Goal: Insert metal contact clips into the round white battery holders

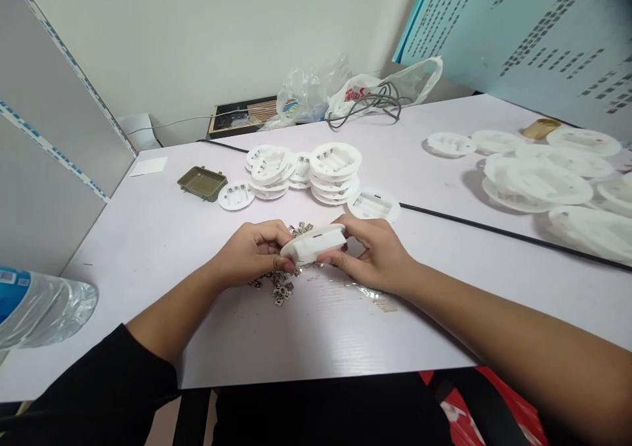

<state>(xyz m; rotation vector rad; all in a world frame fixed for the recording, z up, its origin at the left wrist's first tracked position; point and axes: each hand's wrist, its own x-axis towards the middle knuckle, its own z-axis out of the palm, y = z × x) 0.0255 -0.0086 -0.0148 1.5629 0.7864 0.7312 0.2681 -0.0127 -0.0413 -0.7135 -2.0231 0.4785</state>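
Both my hands grip one white round plastic disc (316, 243), held edge-on just above the table. My left hand (254, 252) curls around the disc's left end with its fingers closed. My right hand (372, 252) pinches the disc's right end. Under and between the hands lies a heap of several small metal contact pieces (282, 287). Behind the hands stand stacks of similar white discs with battery slots (334, 170), and one single disc (374, 204) lies flat just beyond my right hand.
A small olive-green box lid (202, 183) and a lone disc (236, 195) lie at the back left. A plastic water bottle (39, 308) lies at the left edge. More white discs (538, 179) cover the right table. Plastic bags and cable (365, 97) sit at the back.
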